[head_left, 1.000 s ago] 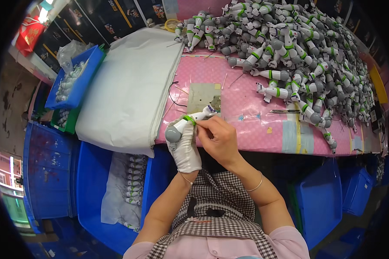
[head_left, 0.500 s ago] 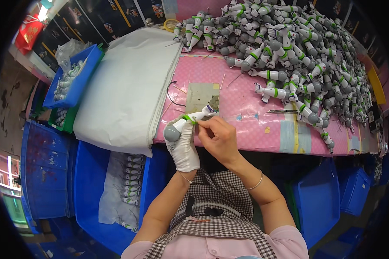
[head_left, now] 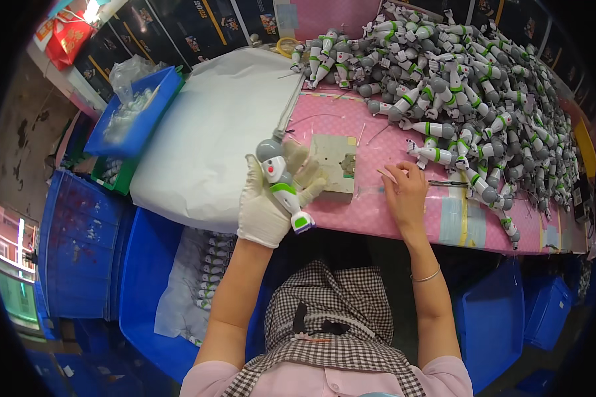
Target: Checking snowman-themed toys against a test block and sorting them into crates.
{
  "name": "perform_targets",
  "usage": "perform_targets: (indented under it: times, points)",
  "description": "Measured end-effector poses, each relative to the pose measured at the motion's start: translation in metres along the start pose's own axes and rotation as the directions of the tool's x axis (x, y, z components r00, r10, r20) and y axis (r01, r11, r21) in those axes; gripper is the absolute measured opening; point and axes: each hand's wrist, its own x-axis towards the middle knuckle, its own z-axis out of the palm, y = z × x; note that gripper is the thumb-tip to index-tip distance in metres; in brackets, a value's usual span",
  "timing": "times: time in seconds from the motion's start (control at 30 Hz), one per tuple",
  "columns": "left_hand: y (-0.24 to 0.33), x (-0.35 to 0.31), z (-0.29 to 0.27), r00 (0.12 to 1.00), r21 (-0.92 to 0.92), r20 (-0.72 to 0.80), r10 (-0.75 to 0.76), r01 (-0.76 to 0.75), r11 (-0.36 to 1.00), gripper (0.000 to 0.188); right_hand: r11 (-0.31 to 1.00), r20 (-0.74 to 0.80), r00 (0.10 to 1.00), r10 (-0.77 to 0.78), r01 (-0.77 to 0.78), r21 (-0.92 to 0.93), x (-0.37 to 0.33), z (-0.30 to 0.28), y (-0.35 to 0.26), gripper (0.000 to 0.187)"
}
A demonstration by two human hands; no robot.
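Note:
On the gloved palm of my left hand [head_left: 266, 208] lies a white toy arm [head_left: 277, 173] with a grey ball end, a red dot and green bands. Its grey end points away from me and the fingers curl loosely beside it. My bare right hand [head_left: 407, 195] is over the pink table edge, fingers pinched on a thin pale stick [head_left: 383, 173]. Between the hands stands a grey metal block [head_left: 331, 165] with a small greenish patch. Thin sticks and a pair of tweezers [head_left: 447, 183] lie around it on the pink cover.
A big heap of similar toy arms [head_left: 470, 99] fills the back right. White sheeting [head_left: 198, 139] covers the table's left part. Blue bins [head_left: 146, 291] stand below, one holding rows of parts on plastic. A small blue tray [head_left: 136, 112] sits at far left.
My left hand has turned palm up, swinging the toy arm so its grey end points away. My right hand has left the toy arm and moved right, near the tweezers.

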Motion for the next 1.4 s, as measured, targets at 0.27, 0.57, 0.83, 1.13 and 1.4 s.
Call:
perform_targets:
  times: [0.27, 0.57, 0.83, 1.13, 1.4]
  points:
    - [-0.048, -0.013, -0.019, 0.944, -0.165, -0.046, -0.327, 0.316, 0.934, 0.062, -0.527, 0.755, 0.574, 0.318, -0.555, 0.644, 0.025, -0.016, -0.044, 0.028]
    - [-0.063, -0.031, -0.024, 0.873, 0.063, -0.21, -0.441, 0.462, 0.885, 0.063, -0.625, 0.833, 0.489, 0.259, -0.573, 0.53, 0.017, -0.014, -0.023, 0.023]
    - [-0.076, -0.027, -0.019, 0.931, 0.771, -0.344, -0.126, 0.356, 0.528, 0.03, 0.491, 0.501, 0.839, 0.212, -0.534, 0.688, 0.011, 0.015, -0.01, 0.014]
    - [-0.049, 0.007, -0.019, 0.921, 0.593, -0.347, -0.177, 0.362, 0.719, 0.032, 0.765, 0.561, 0.825, 0.067, -0.403, 0.502, 0.042, 0.019, -0.009, 0.017]
    - [-0.046, 0.011, -0.021, 0.929, 0.579, -0.317, -0.189, 0.348, 0.737, 0.035, 0.718, 0.763, 0.644, -0.047, -0.509, 0.474, 0.064, 0.021, -0.001, 0.017]
